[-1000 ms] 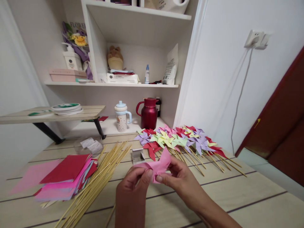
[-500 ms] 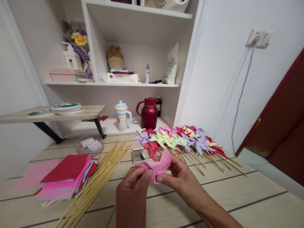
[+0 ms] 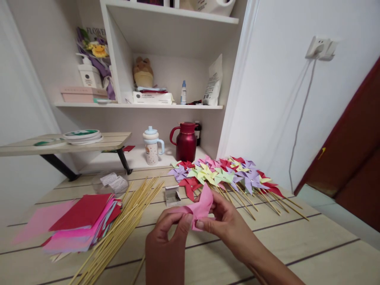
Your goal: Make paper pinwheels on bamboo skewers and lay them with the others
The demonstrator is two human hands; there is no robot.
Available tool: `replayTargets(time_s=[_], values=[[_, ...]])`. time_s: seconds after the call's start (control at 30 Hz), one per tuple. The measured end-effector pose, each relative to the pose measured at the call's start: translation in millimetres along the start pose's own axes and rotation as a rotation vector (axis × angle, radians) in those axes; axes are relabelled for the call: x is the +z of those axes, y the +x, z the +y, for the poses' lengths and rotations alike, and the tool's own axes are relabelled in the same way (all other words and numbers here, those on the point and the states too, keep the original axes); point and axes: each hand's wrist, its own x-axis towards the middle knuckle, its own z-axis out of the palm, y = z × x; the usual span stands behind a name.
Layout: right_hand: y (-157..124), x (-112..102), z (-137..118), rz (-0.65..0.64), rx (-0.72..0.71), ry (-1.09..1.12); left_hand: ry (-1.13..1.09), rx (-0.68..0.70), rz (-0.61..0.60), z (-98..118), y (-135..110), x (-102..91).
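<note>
Tabletop (image 3: 314,233) carries piled pinwheels (image 3: 208,174), rear right, and sticks (image 3: 118,233), left. Left hand (image 3: 170,233) and right hand (image 3: 224,221): both pinched closed on folded pink paper (image 3: 202,206), held between them above the tabletop. Small open box (image 3: 172,196) lies just beyond.

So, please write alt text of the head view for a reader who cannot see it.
A left hand and a right hand hold folded pink paper above a wooden table. To the left lie a paper stack and sticks; beyond, toward the right, lies a pile of colourful pinwheels.
</note>
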Motion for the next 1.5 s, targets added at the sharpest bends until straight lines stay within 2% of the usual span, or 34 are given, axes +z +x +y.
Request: replayTargets(time_s=[0.13,0.23,0.33,0.47,0.6,0.7,0.9,1.07,1.3,1.5], values=[[-0.3,3.6,-3.2,0.034,0.031,0.027,-0.013,-0.03,0.001,0.4,-1.0,1.8],[-2.4,6.1,-3.3,0.097,0.01,-0.062,-0.089,-0.041,0.072,1.1,-2.5,6.4],[-4.7,7.0,1.2,0.19,-0.103,-0.214,-0.152,-0.094,0.124,1.1,-2.7,8.7],[-4.6,5.2,8.4,0.295,-0.312,-0.352,-0.198,-0.17,0.049,3.3,-1.7,6.8],[-4.2,2.4,9.5,0.297,-0.474,-0.497,-0.215,-0.22,0.024,11.0,-2.7,6.1],[-5.6,1.6,7.3,0.301,-0.534,-0.615,-0.213,-0.271,0.017,15.2,-3.5,6.8],[-5.9,4.3,2.4,0.237,-0.576,-0.649,-0.295,-0.331,-0.011,5.6,-4.2,6.0],[-5.6,5.4,-0.5,0.219,-0.599,-0.623,-0.336,-0.328,-0.025,-2.4,-5.1,4.6],[-6.1,2.2,0.4,0.128,-0.511,-0.558,-0.342,-0.336,0.003,-6.1,-3.7,2.8],[-6.6,1.8,-2.2,0.16,-0.425,-0.511,-0.262,-0.251,0.009,-4.7,-1.6,0.2]])
